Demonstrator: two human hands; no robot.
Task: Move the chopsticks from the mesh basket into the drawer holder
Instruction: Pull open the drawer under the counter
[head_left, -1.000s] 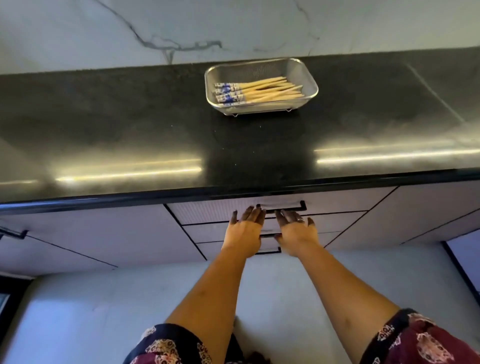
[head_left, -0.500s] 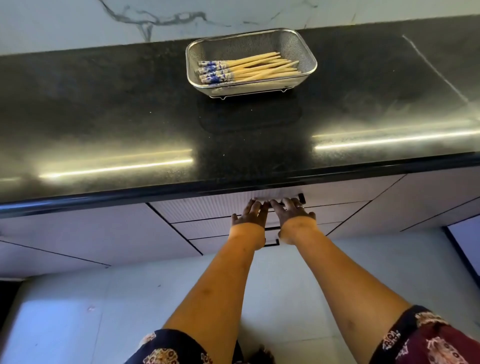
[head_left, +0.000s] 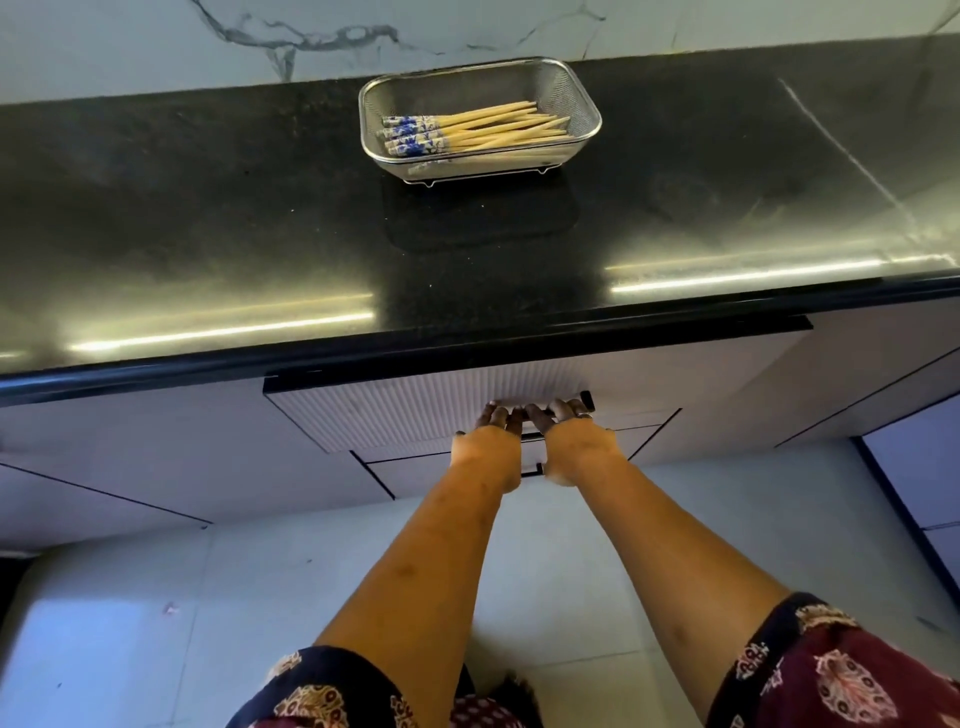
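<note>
Several wooden chopsticks (head_left: 483, 132) with blue-and-white patterned ends lie in a steel mesh basket (head_left: 582, 104) at the back of the black countertop (head_left: 208, 208). Under the counter edge, the top drawer (head_left: 395, 410) with a ribbed white front stands pulled out a little. My left hand (head_left: 491, 441) and my right hand (head_left: 571, 436) are side by side, fingers curled over the drawer's black handle (head_left: 586, 401). The inside of the drawer and any holder in it are hidden.
More white drawer fronts (head_left: 587, 447) sit below the top one, with cabinet doors to either side. A marble wall (head_left: 467, 26) backs the counter. Pale floor tiles (head_left: 130, 623) lie beneath my arms.
Both hands moved up from the lower drawer fronts to the top drawer's handle and closed on it. The top drawer has come out slightly.
</note>
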